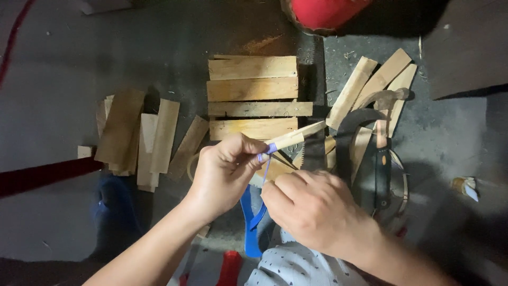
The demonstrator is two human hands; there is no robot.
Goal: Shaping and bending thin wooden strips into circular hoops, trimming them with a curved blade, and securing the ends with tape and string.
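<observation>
You are holding a thin wooden stick (288, 139) in your left hand (225, 172), the grip pinching it between thumb and fingertips near its lower end, so the stick is pointing up toward two o'clock from that hand. A blue strap (254, 217) is wrapping around the stick right at your fingertips and is trailing down toward six o'clock, between your two wrists. Your right hand (312, 209) is sitting at four o'clock from the left, knuckles up, its grip curled closed; the strap is running in under its fingers, though you cannot tell exactly how it is being gripped because the fingertips are hidden.

Directly at twelve o'clock from your hands, four flat wooden boards (253, 98) are lying side by side on the grey floor (58, 74), stacked as a neat block. At nine o'clock, a loose pile of planks (138, 139) is lying fanned out, some overlapping. At two o'clock, more wooden slats (378, 85) are leaning diagonally, and a hammer (382, 159) with a black handle is lying over them, its head toward twelve o'clock. A red round object (328, 11) is showing at the top edge. A blue shoe (114, 209) is resting on the floor at eight o'clock.
</observation>
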